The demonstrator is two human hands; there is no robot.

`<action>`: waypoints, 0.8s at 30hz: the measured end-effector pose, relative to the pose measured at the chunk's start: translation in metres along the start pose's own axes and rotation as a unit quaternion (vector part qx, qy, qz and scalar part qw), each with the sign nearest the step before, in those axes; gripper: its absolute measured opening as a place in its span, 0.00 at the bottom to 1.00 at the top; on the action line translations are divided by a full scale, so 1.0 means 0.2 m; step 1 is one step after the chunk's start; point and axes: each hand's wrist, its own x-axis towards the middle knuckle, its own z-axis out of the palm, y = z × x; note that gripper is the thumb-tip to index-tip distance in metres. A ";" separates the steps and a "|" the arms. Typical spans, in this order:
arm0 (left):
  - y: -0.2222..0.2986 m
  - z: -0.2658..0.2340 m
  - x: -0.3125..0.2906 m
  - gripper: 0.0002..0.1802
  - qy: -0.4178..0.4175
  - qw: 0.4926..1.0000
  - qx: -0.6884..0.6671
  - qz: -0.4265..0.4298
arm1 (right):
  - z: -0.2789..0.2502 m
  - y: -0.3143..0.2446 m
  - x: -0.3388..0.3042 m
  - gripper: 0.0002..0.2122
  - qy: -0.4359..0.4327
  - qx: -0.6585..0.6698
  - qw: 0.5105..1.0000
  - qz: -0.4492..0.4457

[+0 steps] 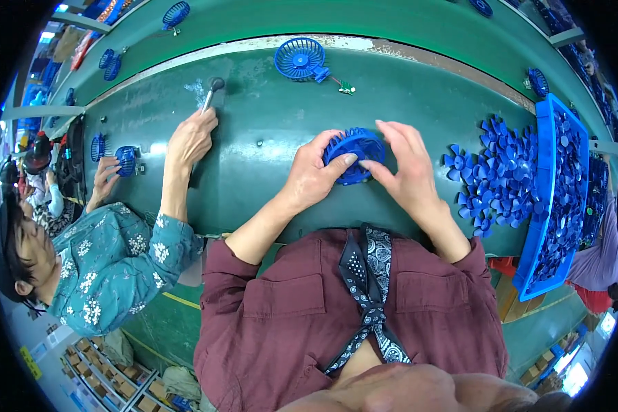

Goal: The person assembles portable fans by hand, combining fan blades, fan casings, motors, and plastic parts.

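A round blue plastic fan housing [359, 145] with a ribbed rim is tilted up over the green bench in front of me. My left hand [314, 167] grips its left side, the thumb lying over the near face. My right hand [409, 165] is at the other side with its fingers spread. Its thumb tip is at the housing's near face; whether it presses there I cannot tell. Inside the housing, details are partly hidden by my thumbs. Farther off on the bench lies another blue fan housing [300, 59], with a small green circuit board [347, 87] on wires.
Loose blue fan blades [499, 172] are heaped to my right, beside a blue tray [544, 172] full of more. At my left a co-worker's hand [191, 137] holds a metal-shafted tool [210, 93]; the other is at a blue fan housing [126, 160]. A conveyor [405, 24] runs beyond the bench.
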 end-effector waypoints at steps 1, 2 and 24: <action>-0.01 0.00 -0.01 0.16 0.001 0.998 0.052 0.034 | 0.01 0.04 0.00 0.23 -0.050 0.054 0.997 0.039; -0.02 0.01 0.00 0.16 -0.001 0.992 0.104 0.068 | 0.02 0.07 0.00 0.20 -0.137 0.223 0.951 0.165; -0.15 -0.27 0.36 0.18 0.081 0.814 0.526 0.234 | 0.00 0.32 0.19 0.12 -0.009 0.340 0.873 0.350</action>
